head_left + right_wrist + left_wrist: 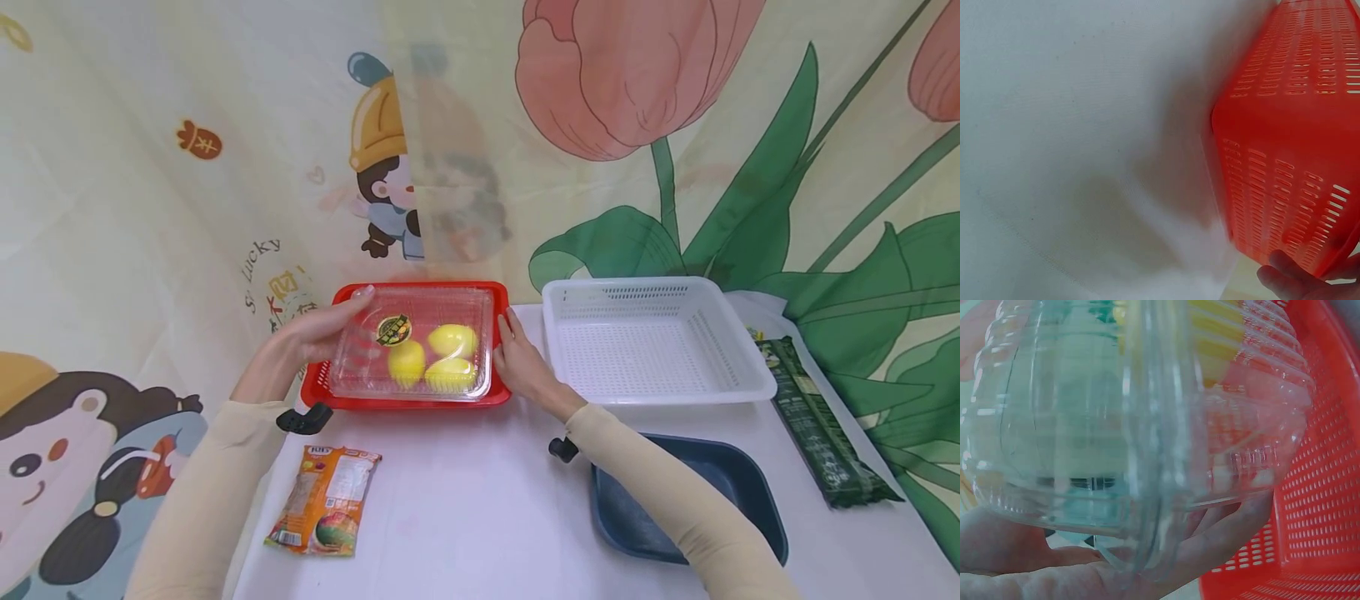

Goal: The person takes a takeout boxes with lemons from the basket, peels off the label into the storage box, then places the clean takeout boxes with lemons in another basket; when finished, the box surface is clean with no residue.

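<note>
A clear plastic clamshell box (360, 367) with a round dark label holds three yellow, lemon-shaped fruits (406, 364). It lies over the red perforated basket (321, 392), tilted in the left wrist view, and overlaps most of the basket in the head view. My left hand (324, 329) grips the box by its left side, fingers beneath and thumb near the upper corner. At the basket's right end, my right hand (525, 364) holds the rim; its fingertips (1285, 270) show against the outer wall. The box hides most of the basket's inside.
To the right stands a white perforated basket (637, 358), with a dark blue tray (720, 467) in front, partly behind the right sleeve. A dark green packet (817, 425) lies at the far right, an orange snack bag (326, 500) at the front left. A printed curtain (465, 125) hangs behind.
</note>
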The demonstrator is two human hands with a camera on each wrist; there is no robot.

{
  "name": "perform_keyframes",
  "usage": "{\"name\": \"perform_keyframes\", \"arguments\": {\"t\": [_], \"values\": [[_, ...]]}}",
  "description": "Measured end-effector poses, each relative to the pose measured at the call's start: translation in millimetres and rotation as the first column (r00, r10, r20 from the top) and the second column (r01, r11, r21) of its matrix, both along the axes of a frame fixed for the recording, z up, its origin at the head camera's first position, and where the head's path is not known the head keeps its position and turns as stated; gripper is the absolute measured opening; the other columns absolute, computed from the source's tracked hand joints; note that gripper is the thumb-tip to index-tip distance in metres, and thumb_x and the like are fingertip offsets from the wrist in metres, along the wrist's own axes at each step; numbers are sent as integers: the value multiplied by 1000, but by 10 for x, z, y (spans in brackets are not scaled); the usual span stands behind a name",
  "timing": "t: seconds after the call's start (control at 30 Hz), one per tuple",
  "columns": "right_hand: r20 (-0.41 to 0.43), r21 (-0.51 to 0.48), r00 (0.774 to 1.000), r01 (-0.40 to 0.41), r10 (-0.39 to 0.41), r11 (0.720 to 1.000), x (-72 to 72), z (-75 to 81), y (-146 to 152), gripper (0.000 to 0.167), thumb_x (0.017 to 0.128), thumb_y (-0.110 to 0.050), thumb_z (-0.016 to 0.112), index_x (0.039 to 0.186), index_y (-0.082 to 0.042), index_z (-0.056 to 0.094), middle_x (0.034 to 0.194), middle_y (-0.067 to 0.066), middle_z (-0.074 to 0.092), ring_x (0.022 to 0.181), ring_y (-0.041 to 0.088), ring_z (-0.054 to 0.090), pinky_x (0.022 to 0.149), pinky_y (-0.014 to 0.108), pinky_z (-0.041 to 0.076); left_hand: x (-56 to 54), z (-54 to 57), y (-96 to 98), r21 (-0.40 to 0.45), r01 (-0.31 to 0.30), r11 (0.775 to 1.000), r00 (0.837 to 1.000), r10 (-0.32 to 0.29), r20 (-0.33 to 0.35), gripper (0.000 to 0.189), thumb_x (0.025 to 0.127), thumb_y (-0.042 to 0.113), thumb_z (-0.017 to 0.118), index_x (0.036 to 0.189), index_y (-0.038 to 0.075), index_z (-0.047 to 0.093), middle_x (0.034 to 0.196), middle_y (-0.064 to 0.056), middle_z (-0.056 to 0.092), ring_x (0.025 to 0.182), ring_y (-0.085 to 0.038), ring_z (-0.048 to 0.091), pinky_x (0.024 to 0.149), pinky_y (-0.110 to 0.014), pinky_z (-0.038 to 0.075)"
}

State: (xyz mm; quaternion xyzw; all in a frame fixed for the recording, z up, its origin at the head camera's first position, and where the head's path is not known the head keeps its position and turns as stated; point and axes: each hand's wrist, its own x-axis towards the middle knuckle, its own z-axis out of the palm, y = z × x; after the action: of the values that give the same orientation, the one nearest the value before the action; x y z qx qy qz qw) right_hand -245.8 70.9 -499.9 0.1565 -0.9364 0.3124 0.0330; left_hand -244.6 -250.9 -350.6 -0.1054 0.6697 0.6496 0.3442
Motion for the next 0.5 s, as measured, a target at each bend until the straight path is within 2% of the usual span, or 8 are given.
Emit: {"name": "perform_keyframes", "arguments": {"t": [0.23, 0.5], "values": [[-3, -6, 1000, -16, 16, 1000, 19, 14, 9, 62, 103, -17, 47, 157, 4, 25, 168, 21, 16, 140, 38, 49, 112, 42, 44, 214, 107, 4, 3, 48, 999, 998, -48, -49, 56, 102, 57, 47, 145, 23, 34, 134, -5, 50, 116, -19, 60, 96, -42, 58], [5, -23, 1000, -21, 21, 1000, 3, 0, 11, 62, 106, -23, 45, 159, 0, 24, 169, 19, 13, 141, 38, 48, 112, 43, 44, 519, 173, 4, 51, 76, 996, 993, -71, -93, 49, 106, 50, 41, 145, 21, 33, 127, -3, 60, 110, -18, 67, 96, -42, 58]]}}
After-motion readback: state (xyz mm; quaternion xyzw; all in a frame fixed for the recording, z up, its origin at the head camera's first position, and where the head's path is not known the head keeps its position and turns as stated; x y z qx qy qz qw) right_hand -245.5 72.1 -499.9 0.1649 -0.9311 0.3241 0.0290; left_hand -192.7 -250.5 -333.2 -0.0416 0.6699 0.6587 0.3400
